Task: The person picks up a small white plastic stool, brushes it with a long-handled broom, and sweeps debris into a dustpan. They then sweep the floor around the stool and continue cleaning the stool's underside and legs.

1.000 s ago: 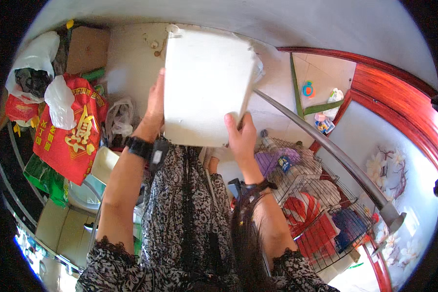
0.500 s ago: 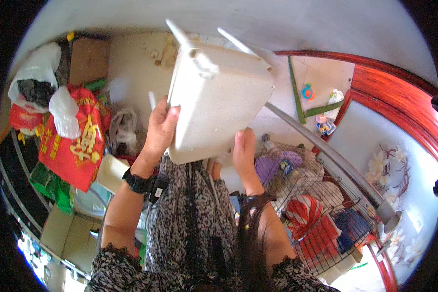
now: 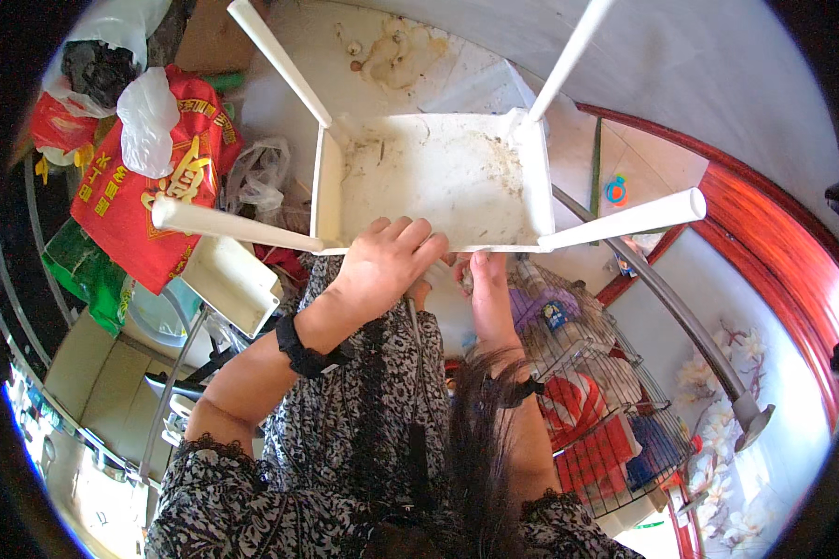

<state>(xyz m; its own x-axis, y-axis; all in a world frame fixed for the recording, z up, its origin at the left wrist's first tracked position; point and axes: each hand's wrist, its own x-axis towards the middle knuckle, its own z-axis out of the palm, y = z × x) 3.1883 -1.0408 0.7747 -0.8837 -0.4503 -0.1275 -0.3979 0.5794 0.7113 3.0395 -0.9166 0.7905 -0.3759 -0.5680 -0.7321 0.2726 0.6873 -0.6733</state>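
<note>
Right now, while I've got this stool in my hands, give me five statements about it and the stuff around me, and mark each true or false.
1. My left hand lies over the stool's near edge. True.
2. My right hand is on the metal pole. False: it is at the stool's near edge.
3. The stool's underside faces the camera. True.
4. That underside is spotless. False: dark specks mark it.
5. The red bag is left of the stool. True.
</note>
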